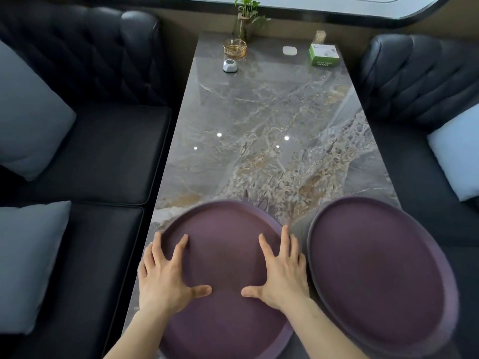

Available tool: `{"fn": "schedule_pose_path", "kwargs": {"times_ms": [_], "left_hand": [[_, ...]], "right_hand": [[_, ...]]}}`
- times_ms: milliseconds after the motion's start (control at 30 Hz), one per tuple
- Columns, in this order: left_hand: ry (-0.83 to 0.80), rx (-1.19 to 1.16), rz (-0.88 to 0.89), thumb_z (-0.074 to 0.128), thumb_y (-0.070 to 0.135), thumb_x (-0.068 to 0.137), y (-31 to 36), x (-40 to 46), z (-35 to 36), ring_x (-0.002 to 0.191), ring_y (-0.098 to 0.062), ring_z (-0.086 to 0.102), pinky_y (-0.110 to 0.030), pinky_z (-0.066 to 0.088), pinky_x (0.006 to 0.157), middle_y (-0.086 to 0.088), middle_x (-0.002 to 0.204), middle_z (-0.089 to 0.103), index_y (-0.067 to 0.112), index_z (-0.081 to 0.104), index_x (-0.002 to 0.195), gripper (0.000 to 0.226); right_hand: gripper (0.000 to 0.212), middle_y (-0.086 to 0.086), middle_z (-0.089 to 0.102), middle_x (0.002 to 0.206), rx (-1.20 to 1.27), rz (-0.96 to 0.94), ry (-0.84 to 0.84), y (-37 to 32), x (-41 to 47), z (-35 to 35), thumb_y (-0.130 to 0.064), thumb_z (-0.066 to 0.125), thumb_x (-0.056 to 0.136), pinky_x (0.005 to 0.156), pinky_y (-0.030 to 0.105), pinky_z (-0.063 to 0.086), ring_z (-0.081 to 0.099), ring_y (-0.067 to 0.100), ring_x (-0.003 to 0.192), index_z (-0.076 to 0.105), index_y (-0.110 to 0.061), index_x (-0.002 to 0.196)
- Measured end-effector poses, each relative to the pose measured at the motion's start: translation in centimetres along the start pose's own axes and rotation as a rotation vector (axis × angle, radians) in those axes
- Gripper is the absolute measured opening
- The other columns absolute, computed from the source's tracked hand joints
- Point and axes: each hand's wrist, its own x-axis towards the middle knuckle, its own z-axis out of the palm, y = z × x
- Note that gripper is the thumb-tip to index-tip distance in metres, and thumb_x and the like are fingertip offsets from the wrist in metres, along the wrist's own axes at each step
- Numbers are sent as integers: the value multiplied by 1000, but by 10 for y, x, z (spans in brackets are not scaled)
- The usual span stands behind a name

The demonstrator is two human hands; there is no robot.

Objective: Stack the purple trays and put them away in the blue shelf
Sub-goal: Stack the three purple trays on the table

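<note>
Two round purple trays lie side by side on the near end of the marble table [259, 112]. On the left tray [223, 229] both my hands rest flat with fingers spread. My left hand [166, 275] lies over its left rim, my right hand [281, 273] over its right rim, thumbs pointing inward. Neither hand grips anything. The right tray [375, 275] lies untouched, its right part reaching past the table's edge. No blue shelf is in view.
At the table's far end stand an amber glass ashtray [234, 47], a small white call button [230, 66], a green tissue box [324, 55], a white pad [289, 50] and a plant [246, 16]. Dark sofas with pale cushions [28, 112] flank the table.
</note>
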Motion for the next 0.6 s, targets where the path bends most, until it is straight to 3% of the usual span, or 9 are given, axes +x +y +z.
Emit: {"fn": "schedule_pose_path", "kwargs": {"times_ms": [333, 600], "left_hand": [[-42, 64, 77, 62, 92, 38, -27, -90, 19, 150, -34, -3, -47, 13, 120, -13, 162, -16, 49, 4, 153, 136], [-57, 62, 92, 67, 87, 36, -1, -132, 34, 148, -35, 0, -48, 18, 118, -13, 161, -15, 49, 9, 152, 135]], "right_hand": [[136, 14, -40, 157, 49, 101, -21, 3, -109, 47, -81, 71, 52, 124, 54, 10, -23, 36, 151, -8, -42, 156], [135, 19, -42, 155, -13, 111, 31, 41, -150, 64, -90, 59, 53, 122, 53, -16, -39, 34, 145, -8, -38, 158]]}}
